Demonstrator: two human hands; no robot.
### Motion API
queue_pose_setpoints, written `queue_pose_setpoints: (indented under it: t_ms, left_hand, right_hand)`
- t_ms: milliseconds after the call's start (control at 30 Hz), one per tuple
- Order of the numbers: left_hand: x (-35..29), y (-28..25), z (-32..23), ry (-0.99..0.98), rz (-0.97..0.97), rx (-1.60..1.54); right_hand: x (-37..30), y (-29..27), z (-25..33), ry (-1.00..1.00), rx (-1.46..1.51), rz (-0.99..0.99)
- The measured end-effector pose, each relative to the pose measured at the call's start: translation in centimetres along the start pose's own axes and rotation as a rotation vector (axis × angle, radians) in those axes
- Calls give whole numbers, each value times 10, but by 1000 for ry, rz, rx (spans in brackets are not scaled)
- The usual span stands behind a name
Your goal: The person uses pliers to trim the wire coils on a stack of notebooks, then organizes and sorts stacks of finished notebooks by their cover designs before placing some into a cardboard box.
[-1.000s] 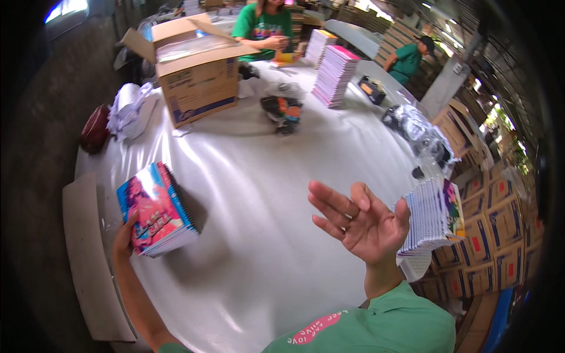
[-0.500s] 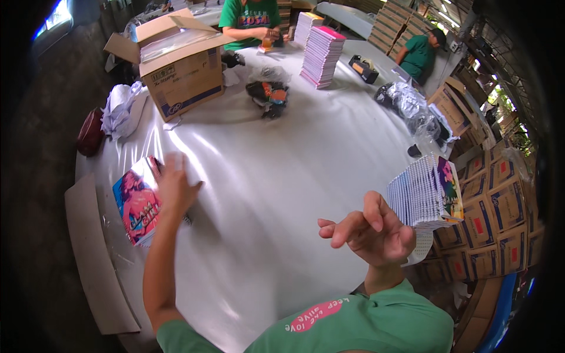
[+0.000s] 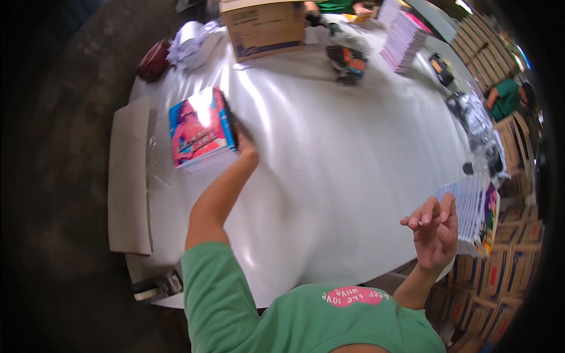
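A stack of spiral notebooks [image 3: 201, 126] lies on the left of the table, its top cover pink and blue with a printed figure. My left hand [image 3: 246, 143] is at the stack's right side, by the dark spiral edge. Its fingers are mostly hidden and blurred there, so their grip does not show. My right hand [image 3: 436, 232] is raised palm up at the right, fingers loosely bent and apart, holding nothing. Just beyond it a leaning row of spiral notebooks [image 3: 465, 197] ends in a colourful cover.
A cardboard box [image 3: 265, 29] stands at the far side, near crumpled white wrapping [image 3: 191, 47] and a dark red pouch [image 3: 154, 62]. Further right are a black and orange bundle [image 3: 348, 62], a tall notebook stack [image 3: 406, 41] and clear plastic [image 3: 479, 129]. A tape dispenser [image 3: 158, 288] sits near left.
The view has shifted left and down. My left hand has gone from above the stack's right edge to its right side. My right hand stays raised, its fingers now pointing more upward.
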State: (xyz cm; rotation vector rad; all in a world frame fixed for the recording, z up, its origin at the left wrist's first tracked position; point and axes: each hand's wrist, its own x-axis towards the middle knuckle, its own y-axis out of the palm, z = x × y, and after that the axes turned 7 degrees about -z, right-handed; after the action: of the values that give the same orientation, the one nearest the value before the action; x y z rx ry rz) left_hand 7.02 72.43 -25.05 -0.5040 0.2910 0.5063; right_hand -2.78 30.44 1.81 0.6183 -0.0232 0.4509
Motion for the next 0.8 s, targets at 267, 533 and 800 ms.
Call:
queue_pose_setpoints:
  t_ms: [267,533,800]
  left_hand:
    - [-40,5,20,56,-13,-51]
    - [-82,-34,147,-834,-512,-831]
    - [-68,-27,127,-747,-273,-1170]
  right_hand:
    - [-19,-36,21,-36,-80,-212]
    - [-36,-48,39,-182,-367,-302]
    - [-59,-54,89,-411,-364,-375]
